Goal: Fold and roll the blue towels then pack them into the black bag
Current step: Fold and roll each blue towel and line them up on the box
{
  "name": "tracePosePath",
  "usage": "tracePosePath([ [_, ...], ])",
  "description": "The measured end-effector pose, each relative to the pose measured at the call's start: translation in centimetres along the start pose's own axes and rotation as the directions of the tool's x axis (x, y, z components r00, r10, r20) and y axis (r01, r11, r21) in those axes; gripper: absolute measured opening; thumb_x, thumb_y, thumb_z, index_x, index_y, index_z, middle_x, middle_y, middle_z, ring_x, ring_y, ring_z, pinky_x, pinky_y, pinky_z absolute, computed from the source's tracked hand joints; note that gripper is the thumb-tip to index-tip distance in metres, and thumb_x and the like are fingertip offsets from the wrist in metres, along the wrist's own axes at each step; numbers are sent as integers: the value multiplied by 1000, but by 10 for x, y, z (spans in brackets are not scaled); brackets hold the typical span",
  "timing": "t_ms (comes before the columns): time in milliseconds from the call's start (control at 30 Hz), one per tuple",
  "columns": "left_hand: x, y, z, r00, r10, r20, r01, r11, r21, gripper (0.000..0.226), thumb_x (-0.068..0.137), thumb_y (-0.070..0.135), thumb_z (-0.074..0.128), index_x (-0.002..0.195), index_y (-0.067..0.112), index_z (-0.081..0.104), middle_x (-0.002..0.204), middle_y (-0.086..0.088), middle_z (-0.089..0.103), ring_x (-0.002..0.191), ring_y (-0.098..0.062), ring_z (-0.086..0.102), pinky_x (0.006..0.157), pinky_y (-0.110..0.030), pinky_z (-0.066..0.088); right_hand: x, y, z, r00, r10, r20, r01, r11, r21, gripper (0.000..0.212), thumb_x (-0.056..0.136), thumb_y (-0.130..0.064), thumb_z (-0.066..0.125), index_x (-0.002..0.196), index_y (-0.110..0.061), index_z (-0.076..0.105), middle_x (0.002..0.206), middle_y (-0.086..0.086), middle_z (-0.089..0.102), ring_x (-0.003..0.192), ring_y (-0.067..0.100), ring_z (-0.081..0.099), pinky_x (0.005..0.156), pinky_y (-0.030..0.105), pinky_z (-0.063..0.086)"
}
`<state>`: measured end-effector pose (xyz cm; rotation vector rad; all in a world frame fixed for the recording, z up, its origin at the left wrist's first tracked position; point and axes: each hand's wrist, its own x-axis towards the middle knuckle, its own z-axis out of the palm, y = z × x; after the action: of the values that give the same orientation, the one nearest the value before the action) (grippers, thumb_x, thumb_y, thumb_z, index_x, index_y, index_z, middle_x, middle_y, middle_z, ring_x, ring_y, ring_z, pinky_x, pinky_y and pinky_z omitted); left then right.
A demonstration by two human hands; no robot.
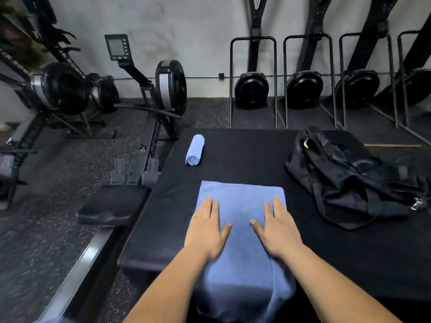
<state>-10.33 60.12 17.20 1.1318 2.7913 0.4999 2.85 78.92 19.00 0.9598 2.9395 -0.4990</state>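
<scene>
Smoothing step: the left hand (206,229) and right hand (277,229) both lie palm down on the folded towel (242,203), so the fold looks done and the rolling not yet begun.
Hand state: fingers straight and together, thumbs angled inward towards each other; both hands press the cloth and neither grips anything.
Towel position: flat on the black tabletop (245,155), with its near end drooping over the front edge.
Towel against hands: directly beneath both palms, the left hand near its left edge and the right hand near its right edge; the far edge lies bare beyond the fingertips.
Handling: soft, light and limp, likely to skew or bunch when pushed. It is probably best pinched at both corners of one short end and rolled with even pressure.
Rolled towel: the rolled towel (195,149) lies at the far left, well apart from the hands.
Bag: the black bag (345,180) lies slumped on the right, near the folded towel but not touching it; I cannot tell if its mouth is open.
</scene>
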Motion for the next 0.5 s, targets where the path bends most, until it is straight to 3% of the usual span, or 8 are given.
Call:
tracePosePath([
  [67,11,0,5,999,-36,40,32,996,87,86,104,69,17,169,14,-2,176,-3,-13,162,-21,-17,132,-40,0,10,3,3,999,-23,-40,20,997,-68,94,100,-75,20,167,-12,6,174,12,-12,162,24,-9,130,39,10],
  [133,24,-1,0,994,-50,97,36,990,140,87,104,71,12,168,15,-7,174,-2,-21,159,-19,-26,131,-40,-6,25,12,-1,998,-49,-31,45,991,-126,96,97,-78,13,168,-13,5,175,10,-11,161,21,-11,130,38,9],
  [500,87,-15,3,995,-20,94,1,980,197,90,102,74,8,168,14,-5,174,-4,-21,159,-20,-27,131,-40,-8,92,30,-17,990,-139,-16,132,962,-240,92,99,-75,11,168,-14,6,175,10,-6,162,22,-5,130,38,10],
])
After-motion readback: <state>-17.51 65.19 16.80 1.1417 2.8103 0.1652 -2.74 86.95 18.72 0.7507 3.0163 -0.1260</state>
